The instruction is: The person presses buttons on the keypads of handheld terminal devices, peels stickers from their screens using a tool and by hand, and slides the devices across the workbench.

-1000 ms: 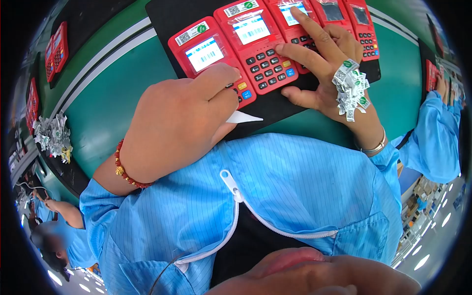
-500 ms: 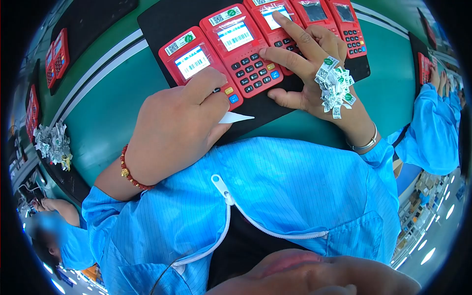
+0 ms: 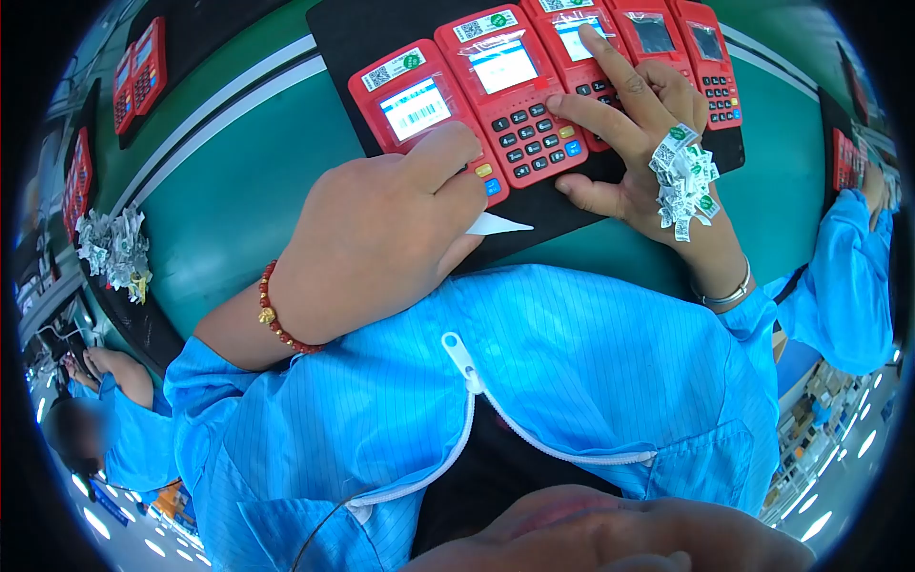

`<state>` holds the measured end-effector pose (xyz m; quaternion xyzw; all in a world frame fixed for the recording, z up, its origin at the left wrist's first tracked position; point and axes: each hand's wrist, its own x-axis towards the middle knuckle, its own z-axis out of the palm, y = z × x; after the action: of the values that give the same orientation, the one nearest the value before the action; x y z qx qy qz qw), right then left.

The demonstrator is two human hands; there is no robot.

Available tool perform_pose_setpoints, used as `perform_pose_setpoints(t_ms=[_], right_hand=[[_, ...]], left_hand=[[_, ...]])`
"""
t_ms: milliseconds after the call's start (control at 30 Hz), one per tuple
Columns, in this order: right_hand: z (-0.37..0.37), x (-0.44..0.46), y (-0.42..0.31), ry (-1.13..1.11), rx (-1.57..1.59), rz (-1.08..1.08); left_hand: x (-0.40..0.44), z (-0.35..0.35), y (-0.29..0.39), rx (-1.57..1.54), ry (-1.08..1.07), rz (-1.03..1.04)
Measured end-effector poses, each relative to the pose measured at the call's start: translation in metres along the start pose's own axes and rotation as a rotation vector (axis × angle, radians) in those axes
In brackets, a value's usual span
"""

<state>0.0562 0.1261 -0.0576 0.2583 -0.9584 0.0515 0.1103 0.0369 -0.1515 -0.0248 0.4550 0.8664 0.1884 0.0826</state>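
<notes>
Five red card payment terminals stand side by side on a black mat. My left hand is curled over the keypad of the leftmost terminal, with a white pointed piece sticking out below its fingers. What kind of piece it is, I cannot make out. My right hand spreads its fingers over the second terminal and the third terminal. Its index fingertip is at the second's keypad, another finger at the third's screen. A clump of small printed labels clings to the back of this hand.
A green work surface surrounds the mat. More red terminals lie at the far left, near a bunch of crumpled labels. A co-worker's blue sleeve is at the right; another person sits lower left.
The whole view has shifted, so the terminals and both hands appear farther right. The second terminal's screen no longer shows clear barcode lines. My hands keep nearly the same pose over the terminals.
</notes>
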Motion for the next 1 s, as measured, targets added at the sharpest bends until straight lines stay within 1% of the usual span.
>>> perform_pose_setpoints(t_ms=[100, 167, 200, 267, 300, 333, 400, 433, 533, 700, 800, 867, 900, 967, 1000], right_hand=[[-0.001, -0.001, 0.000, -0.009, -0.022, 0.014], [-0.002, -0.002, 0.000, 0.079, -0.028, -0.023], [0.000, -0.006, -0.001, 0.072, -0.027, -0.021], [0.003, -0.017, 0.001, 0.195, 0.070, 0.009], [-0.002, -0.023, 0.001, 0.213, -0.027, 0.011], [-0.001, -0.026, 0.001, 0.202, -0.025, 0.006], [0.003, -0.033, -0.001, 0.243, 0.067, 0.016], [0.002, -0.034, -0.005, 0.200, 0.058, 0.030], [0.003, -0.035, -0.012, 0.178, -0.009, 0.034], [0.003, -0.037, -0.018, 0.195, -0.104, 0.041], [0.003, -0.036, -0.023, 0.129, -0.115, 0.081], [0.001, -0.037, -0.023, 0.097, -0.054, 0.107], [0.004, -0.037, -0.024, 0.098, -0.056, 0.108], [0.011, -0.039, -0.024, 0.124, 0.040, 0.123], [0.008, -0.040, -0.024, 0.085, 0.022, 0.116]], left_hand=[[-0.001, 0.001, 0.000, 0.003, 0.011, 0.014], [0.001, 0.001, -0.001, -0.011, 0.032, 0.027], [0.000, 0.002, -0.002, -0.030, 0.052, 0.029], [0.000, 0.004, -0.005, -0.060, 0.069, 0.032], [0.000, 0.006, -0.007, -0.084, 0.087, 0.034], [0.000, 0.007, -0.010, -0.095, 0.088, 0.028], [-0.001, 0.008, -0.015, -0.117, 0.172, 0.084], [-0.002, 0.008, -0.016, -0.125, 0.167, 0.081], [-0.004, 0.012, -0.021, -0.180, 0.241, 0.263], [-0.001, 0.014, -0.021, -0.189, 0.175, 0.296], [-0.001, 0.010, -0.021, -0.192, 0.142, 0.298], [0.002, 0.010, -0.017, -0.193, 0.127, 0.293], [0.001, 0.012, -0.015, -0.199, 0.140, 0.277], [0.002, 0.012, -0.012, -0.200, 0.155, 0.265], [0.002, 0.011, -0.011, -0.194, 0.136, 0.237]])
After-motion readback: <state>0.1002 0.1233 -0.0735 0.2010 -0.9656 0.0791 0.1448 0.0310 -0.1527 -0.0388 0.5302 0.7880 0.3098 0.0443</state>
